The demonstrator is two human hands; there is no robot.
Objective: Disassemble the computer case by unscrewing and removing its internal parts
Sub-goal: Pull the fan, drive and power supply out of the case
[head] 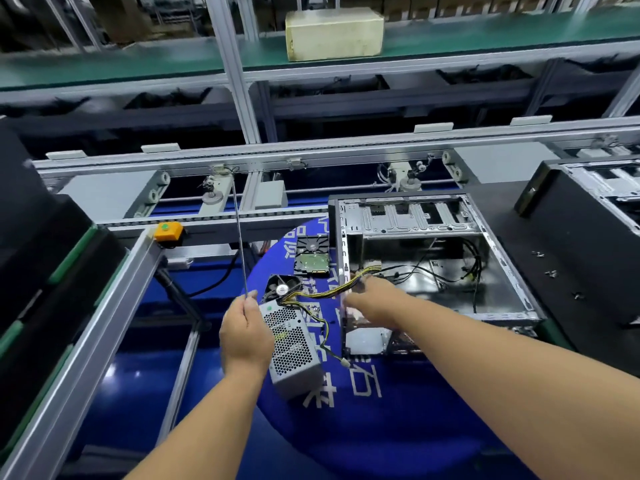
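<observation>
From the head view, your left hand (246,336) has its grip clenched around the lower end of a long thin screwdriver shaft (239,237), which rises almost upright and leans slightly to the far left. Just to the right of that hand, the power supply unit (292,351) lies on the blue mat (363,427) that covers the bench, its perforated side facing up. A small fan (282,287) sits at its far end.

Your right hand (375,301) reaches over the near left edge of the open computer case (433,268). It is blurred, so you cannot tell whether its grip is released or grasping the yellow and black cable bundle (332,291). That bundle runs from the power supply up to the hand at the case edge.

The case lies on its side at the right of the mat, open side up, with loose black wires (474,268) inside. A hard drive (311,259) lies on the mat just left of the case, beyond the fan. A few small screws (550,273) lie on the black surface right of the case.
</observation>
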